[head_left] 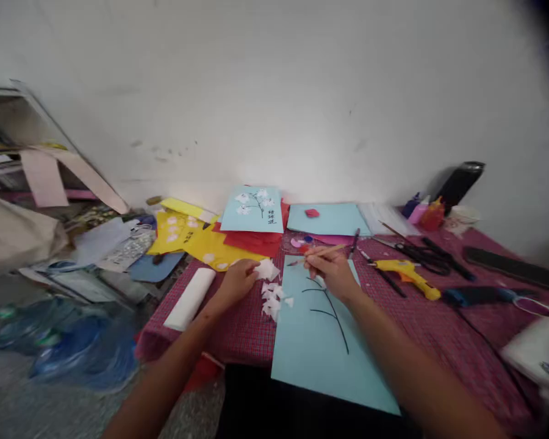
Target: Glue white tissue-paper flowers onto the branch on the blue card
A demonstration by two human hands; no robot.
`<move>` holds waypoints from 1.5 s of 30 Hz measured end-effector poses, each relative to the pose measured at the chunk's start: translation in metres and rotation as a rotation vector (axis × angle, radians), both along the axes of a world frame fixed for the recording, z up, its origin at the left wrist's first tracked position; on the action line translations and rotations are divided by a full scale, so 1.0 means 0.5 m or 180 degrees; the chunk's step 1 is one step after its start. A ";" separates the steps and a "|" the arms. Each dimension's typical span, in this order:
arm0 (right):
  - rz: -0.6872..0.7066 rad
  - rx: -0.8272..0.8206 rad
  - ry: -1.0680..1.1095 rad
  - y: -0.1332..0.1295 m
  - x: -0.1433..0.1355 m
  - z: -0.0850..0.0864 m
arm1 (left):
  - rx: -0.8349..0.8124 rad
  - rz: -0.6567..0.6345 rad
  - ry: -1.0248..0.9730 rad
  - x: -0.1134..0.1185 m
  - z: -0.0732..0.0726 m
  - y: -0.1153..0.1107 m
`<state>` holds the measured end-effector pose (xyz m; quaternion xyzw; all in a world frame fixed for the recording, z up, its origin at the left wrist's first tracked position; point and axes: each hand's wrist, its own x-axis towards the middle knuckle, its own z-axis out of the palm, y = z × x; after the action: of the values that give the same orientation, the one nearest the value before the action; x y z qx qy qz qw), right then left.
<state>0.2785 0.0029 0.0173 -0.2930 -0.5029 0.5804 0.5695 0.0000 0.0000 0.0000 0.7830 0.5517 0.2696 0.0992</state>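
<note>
My left hand (pixel 241 279) is closed, pinching a crumpled piece of white paper (pixel 268 270) at the left edge of the light blue sheet. Below it lie several torn white paper pieces (pixel 271 300). In my right hand (pixel 333 271) is a slim paintbrush (pixel 336 248), its dark tip pointing left over the top of the light blue sheet (pixel 302 347). Thin dark branch lines (pixel 332 308) run down that sheet. Part of the drawing's top is hidden by my right hand.
A finished blue card (pixel 251 210) with white flowers leans at the back. A white paper roll (pixel 191 299) lies left. At right are a yellow glue gun (pixel 407 274), black scissors (pixel 423 255), coloured bottles (pixel 432 214) and a black flask (pixel 464 183). Plastic bottles (pixel 86 347) lie on the floor.
</note>
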 end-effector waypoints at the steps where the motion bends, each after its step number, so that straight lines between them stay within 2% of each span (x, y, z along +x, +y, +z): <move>1: 0.0002 0.0001 0.0000 0.001 0.000 0.000 | -0.0032 -0.0053 0.0061 0.005 0.000 0.004; 6: 0.0025 0.0021 -0.0028 0.005 -0.003 -0.001 | -0.0116 -0.0161 0.0232 0.015 -0.002 0.016; 23: 0.0028 0.0045 -0.0120 0.004 -0.005 -0.002 | -0.0218 -0.0439 0.0331 -0.005 0.005 0.030; 30: 0.0035 0.0039 -0.0122 0.002 -0.005 0.001 | -0.0165 -0.0506 0.0449 0.004 0.020 0.025; 34: 0.0030 0.0041 -0.0135 0.001 -0.005 0.002 | -0.0141 -0.0516 0.0493 0.009 0.024 0.024; 45: 0.0044 0.0083 -0.0213 0.002 -0.003 -0.001 | -0.0155 -0.0386 0.0535 0.011 0.012 0.034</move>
<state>0.2768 0.0041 0.0167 -0.3013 -0.5312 0.5676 0.5521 0.0055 0.0170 0.0059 0.8322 0.5160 0.1829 0.0877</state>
